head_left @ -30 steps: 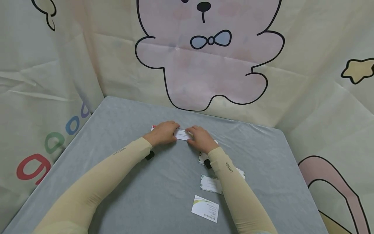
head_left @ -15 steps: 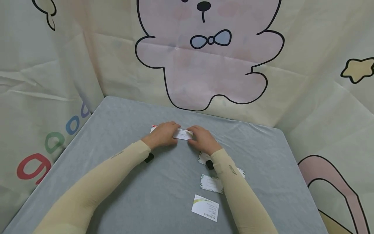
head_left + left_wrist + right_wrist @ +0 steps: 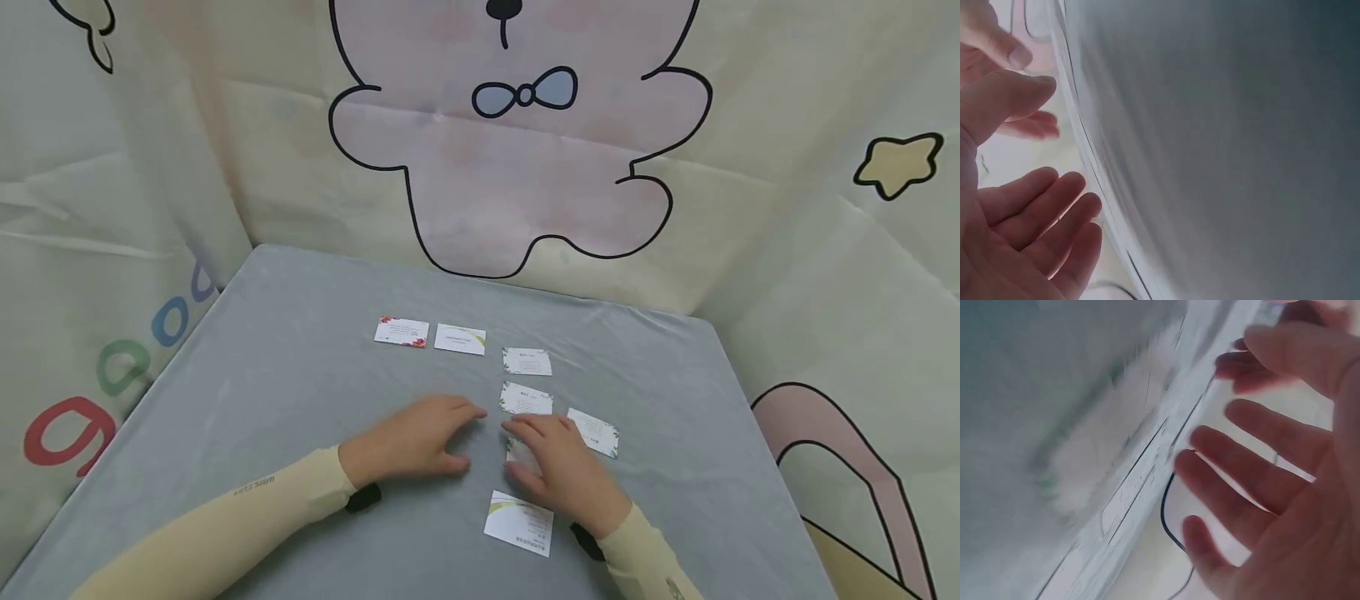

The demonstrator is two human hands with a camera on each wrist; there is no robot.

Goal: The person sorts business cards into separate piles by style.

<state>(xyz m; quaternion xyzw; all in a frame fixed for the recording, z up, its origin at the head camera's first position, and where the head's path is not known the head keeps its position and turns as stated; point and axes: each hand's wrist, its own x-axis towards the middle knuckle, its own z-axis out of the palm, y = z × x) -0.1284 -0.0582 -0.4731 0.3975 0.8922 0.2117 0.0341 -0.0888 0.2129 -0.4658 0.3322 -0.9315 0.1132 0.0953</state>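
Observation:
My left hand hovers over the cloth left of the cards, fingers spread, holding nothing. In the left wrist view its fingers are loosely bent. Opposite it is my right hand, also holding nothing, above a leaf-edged business card that it partly hides. That card shows blurred in the right wrist view. Nearest me lies a white card with a yellow-green stripe. Beyond the right hand lie a leaf-edged card and, to its right, another card. The two hands are apart.
Farther back, a red-flowered card, a card with a yellow-green corner and a leaf-edged card form a slanting row. Grey cloth covers the table. Printed fabric hangs behind and at both sides.
Both hands have let go of the card with the yellow-green corner, now flat beside the red-flowered card. They have come back toward me, and the head view has shifted slightly.

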